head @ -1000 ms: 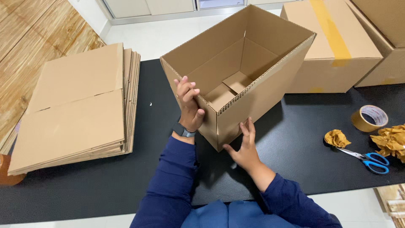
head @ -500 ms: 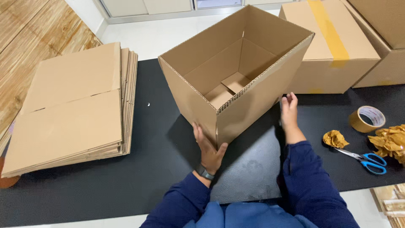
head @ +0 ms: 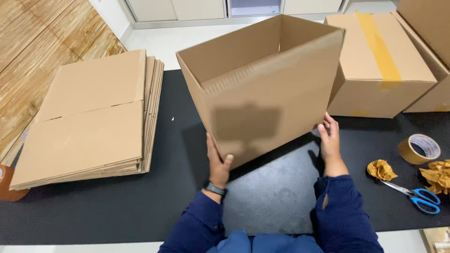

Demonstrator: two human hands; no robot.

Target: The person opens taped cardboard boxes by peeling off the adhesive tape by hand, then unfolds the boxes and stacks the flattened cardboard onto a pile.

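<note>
An open brown cardboard box stands tilted on the black table mat, its open top facing away from me. My left hand grips its lower left corner, thumb against the front face. My right hand presses flat on its lower right edge. Both arms wear dark blue sleeves, and a dark watch sits on the left wrist.
A stack of flattened cardboard boxes lies at the left. A taped closed box stands behind on the right. A roll of brown tape, crumpled tape scraps and blue-handled scissors lie at the right.
The box has been turned and raised more upright, so its inside flaps no longer show. My left hand shifted to its lower left corner, and my right hand came down to its right edge.
</note>
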